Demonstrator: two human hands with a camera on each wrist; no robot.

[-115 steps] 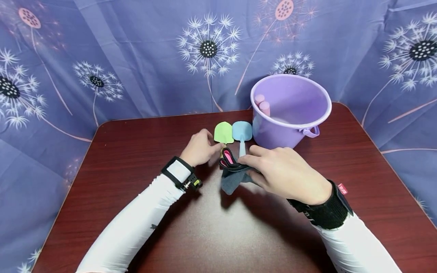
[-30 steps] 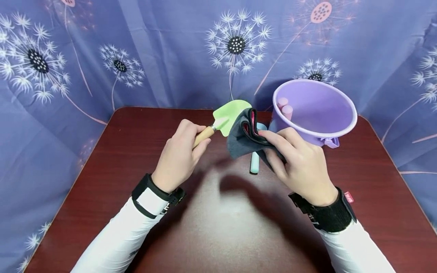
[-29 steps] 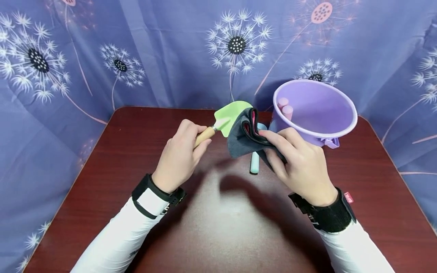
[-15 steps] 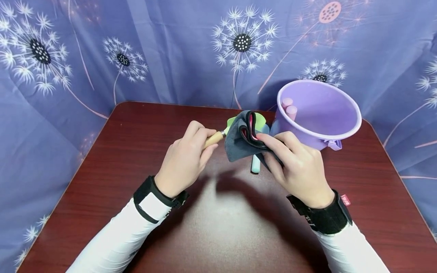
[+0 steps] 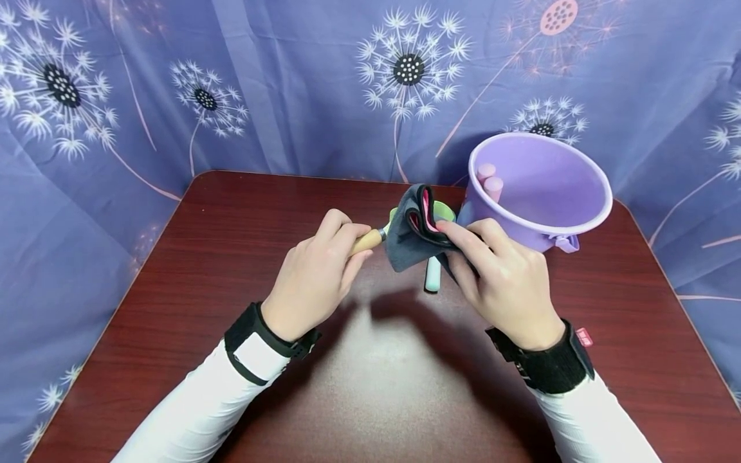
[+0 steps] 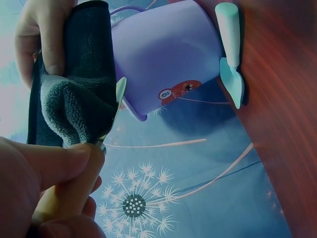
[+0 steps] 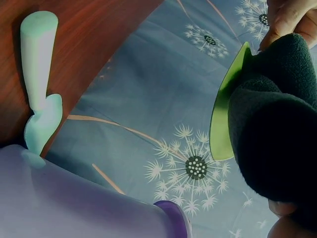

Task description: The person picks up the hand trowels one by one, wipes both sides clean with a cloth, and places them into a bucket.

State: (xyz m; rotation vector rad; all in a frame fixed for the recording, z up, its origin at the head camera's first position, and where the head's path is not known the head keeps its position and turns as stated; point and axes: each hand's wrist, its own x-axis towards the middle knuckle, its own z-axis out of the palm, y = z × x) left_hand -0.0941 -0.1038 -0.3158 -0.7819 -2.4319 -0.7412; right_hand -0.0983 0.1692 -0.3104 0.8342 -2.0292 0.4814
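Holding, L hand (image 5: 315,273): we've got fingers curled round the wooden handle of the green trowel (image 7: 224,111), lifted off the tabletop (image 5: 370,373).
Trowel axis: handle at our L, blade pointing R and away, toward the cloth.
Cloth (image 5: 412,233): dark grey w/ pink inner fold, wrapped over the blade; only a green edge shows past it.
R hand (image 5: 502,283): we pinch the bunched cloth btwn thumb and fingers, right against the blade.
Key relation: blade sits btwn our two hands; R hand is the nearer one to it, L only at the handle end.
Blue trowel (image 5: 432,275): lying on tabletop under the cloth, blade toward bucket.
Bucket (image 5: 579,222): purple, far R, upright, two pink handles inside.
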